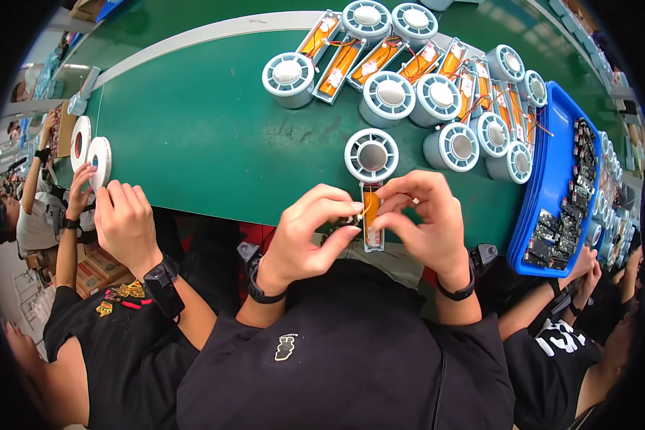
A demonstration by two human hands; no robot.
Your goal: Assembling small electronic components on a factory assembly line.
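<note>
In front of me on the green bench lies a light-blue handheld fan housing (372,155), round head pointing away. Its open handle (373,236) points toward me and shows an orange strip inside. My left hand (309,231) is closed at the handle's left side, pinching a small dark circuit board (347,217) mostly hidden by the fingers. My right hand (426,223) is closed at the handle's right side. Between its curled fingers shows a small pale wire plug (414,201). Thin wires run over the upper handle, partly covered by my fingers.
Several similar housings (390,93) with orange strips and loose wires crowd the far right. A blue tray (527,236) of dark circuit boards (557,236) stands at right. White tape rolls (100,161) sit far left, beside a co-worker's hand (127,218). Another co-worker works at right.
</note>
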